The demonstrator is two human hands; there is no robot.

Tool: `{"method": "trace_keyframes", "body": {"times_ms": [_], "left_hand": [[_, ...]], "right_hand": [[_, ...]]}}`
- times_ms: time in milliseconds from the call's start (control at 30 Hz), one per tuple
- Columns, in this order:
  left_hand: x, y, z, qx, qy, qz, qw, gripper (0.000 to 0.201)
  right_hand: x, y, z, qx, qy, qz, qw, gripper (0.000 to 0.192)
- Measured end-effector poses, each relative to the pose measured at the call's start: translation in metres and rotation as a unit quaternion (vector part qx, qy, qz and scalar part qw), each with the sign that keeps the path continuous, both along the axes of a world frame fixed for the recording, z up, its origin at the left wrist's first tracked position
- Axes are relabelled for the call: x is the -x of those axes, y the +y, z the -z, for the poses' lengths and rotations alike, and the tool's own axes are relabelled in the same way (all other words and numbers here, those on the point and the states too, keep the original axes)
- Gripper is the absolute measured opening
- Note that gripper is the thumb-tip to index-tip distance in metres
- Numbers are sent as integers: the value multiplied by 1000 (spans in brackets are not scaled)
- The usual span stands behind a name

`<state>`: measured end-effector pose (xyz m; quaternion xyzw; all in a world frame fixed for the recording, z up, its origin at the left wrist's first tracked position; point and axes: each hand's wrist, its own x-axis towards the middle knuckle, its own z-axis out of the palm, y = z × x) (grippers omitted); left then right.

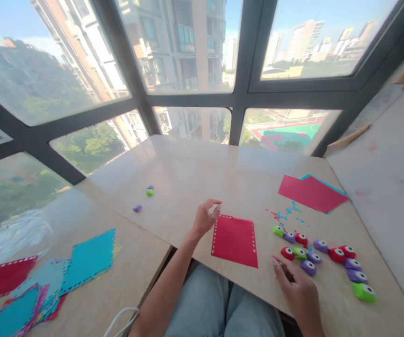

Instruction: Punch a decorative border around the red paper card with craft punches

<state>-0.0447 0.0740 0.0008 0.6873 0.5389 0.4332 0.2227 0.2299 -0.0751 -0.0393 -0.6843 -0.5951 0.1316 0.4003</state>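
A red paper sheet (235,242) lies on the table before me, with punched holes along its left, top and right edges. By its top left corner is my left hand (206,218), fingers loosely curled, a small gap between thumb and forefinger. My right hand (297,290) is to the right of the sheet, its thumb and forefinger pressed together; whether anything is between them is hidden. Just above those fingertips sits a red eye-shaped craft punch (287,253), beside a green punch (299,253) and a purple punch (308,267).
More punches stand at right, including a green one (363,292). Red and blue paper bits (289,213) lie below a stack of red sheets (312,193). Small punches (137,208) sit far left. Punched blue sheets (89,260) and clear plastic (14,238) cover the left table.
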Motion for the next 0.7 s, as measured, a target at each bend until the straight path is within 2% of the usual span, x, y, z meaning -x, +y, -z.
{"method": "trace_keyframes", "body": {"times_ms": [167, 300, 367, 500, 700], "left_hand": [[70, 12, 6, -6, -3, -166, 986, 21], [130, 23, 15, -1, 6, -338, 941, 35], [154, 27, 18, -2, 21, -403, 915, 40], [182, 34, 22, 14, 50, -469, 882, 48], [193, 52, 25, 56, 68, -512, 854, 54]], "right_hand": [[-5, 0, 4, 4, -8, -7, 1000, 68], [-7, 0, 5, -4, -18, -2, 1000, 72], [-8, 1, 6, -3, -23, -1, 1000, 72], [-9, 2, 9, 5, -26, 1, 1000, 73], [-9, 1, 8, 15, -20, 6, 1000, 74]]}}
